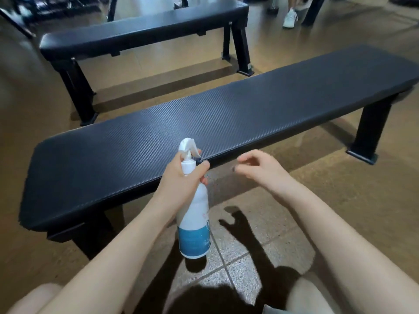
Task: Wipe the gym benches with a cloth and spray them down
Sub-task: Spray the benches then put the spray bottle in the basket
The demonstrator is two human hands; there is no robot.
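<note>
A white spray bottle with a blue label is gripped at its neck by my left hand, its nozzle aimed at the near black gym bench. The bench has a textured padded top and runs from lower left to upper right. My right hand hovers just right of the bottle over the bench's front edge, fingers loosely curled, holding nothing. A second black bench stands parallel behind the first. No cloth is in view.
Brown floor lies between and around the benches, with pale tiles under my arms. A person's white shoe is at the top right beside dark equipment legs. My knees show at the bottom corners.
</note>
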